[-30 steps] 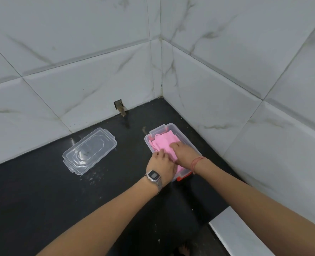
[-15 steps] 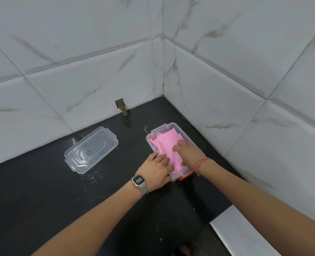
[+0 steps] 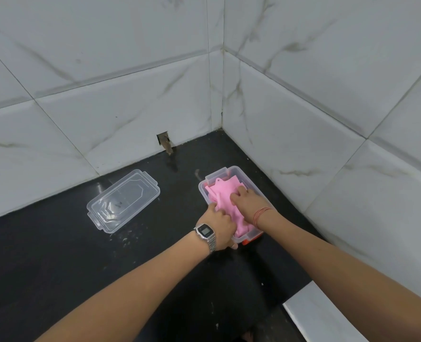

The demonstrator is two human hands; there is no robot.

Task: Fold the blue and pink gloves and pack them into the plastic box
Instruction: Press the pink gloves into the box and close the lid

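A clear plastic box (image 3: 230, 173) sits on the black counter near the right wall, with an orange latch (image 3: 251, 240) at its near end. A pink glove (image 3: 225, 193) lies folded inside and fills most of it. No blue glove shows; anything under the pink one is hidden. My right hand (image 3: 249, 203) presses down on the pink glove with bent fingers. My left hand (image 3: 220, 224), a watch on its wrist, grips the box's near left corner, fingers over the rim touching the glove, thumb at the outside.
The box's clear lid (image 3: 124, 199) lies upside down on the counter to the left, apart from the box. White marble-look tiled walls (image 3: 303, 144) meet in a corner behind. A white ledge (image 3: 323, 317) sits at the lower right.
My left hand has slid off the top of the pink glove to the box's near left corner. My right hand has stayed pressing on the glove.
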